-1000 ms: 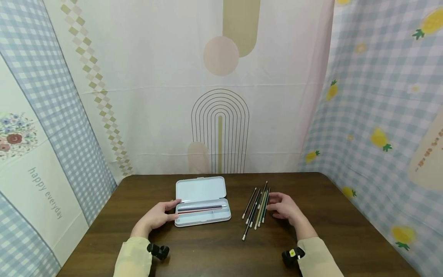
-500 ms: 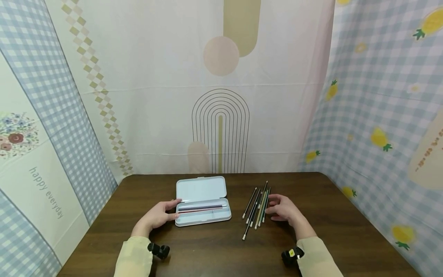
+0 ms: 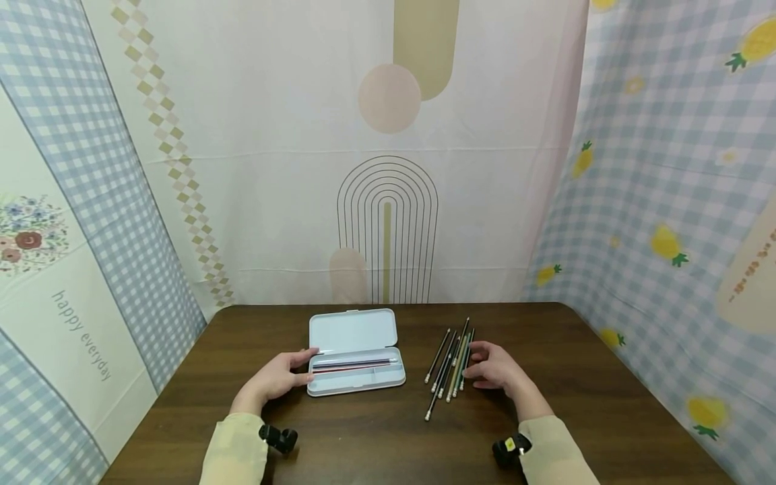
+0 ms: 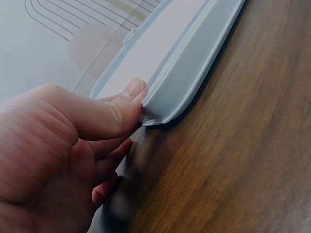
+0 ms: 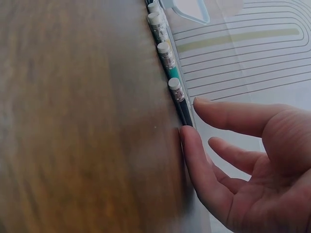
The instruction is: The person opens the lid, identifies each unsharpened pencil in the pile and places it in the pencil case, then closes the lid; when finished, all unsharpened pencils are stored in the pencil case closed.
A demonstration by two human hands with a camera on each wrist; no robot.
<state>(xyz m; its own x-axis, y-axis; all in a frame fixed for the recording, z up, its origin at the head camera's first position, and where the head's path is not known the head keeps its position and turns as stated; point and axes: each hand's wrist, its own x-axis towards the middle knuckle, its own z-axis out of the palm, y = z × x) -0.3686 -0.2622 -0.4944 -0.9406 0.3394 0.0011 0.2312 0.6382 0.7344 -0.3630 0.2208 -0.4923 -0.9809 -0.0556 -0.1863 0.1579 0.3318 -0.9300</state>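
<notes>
A light blue pencil case [image 3: 354,391] lies with its lid [image 3: 353,331] raised and a few pencils [image 3: 351,367] along its back compartment. My left hand [image 3: 275,378] holds the case's left end, the thumb [image 4: 133,90] at the corner of the rim. To the right of the case, several pencils [image 3: 445,367] lie in a loose bundle, white eraser ends toward me. Beside them is my right hand [image 3: 496,366], fingers parted. In the right wrist view one fingertip reaches the dark pencil [image 5: 181,99] at the bundle's edge, while another finger stands apart from it.
The dark wooden table [image 3: 376,444] carries all of this. Behind it hangs a white cloth [image 3: 273,202] with printed shapes, and checked cloths [image 3: 636,269] enclose both sides. Small black cameras [image 3: 279,439] are strapped to the wrists.
My right hand has edged slightly left and toward me, its fingertips coming over the bundle's right side. The left hand and the case keep their places.
</notes>
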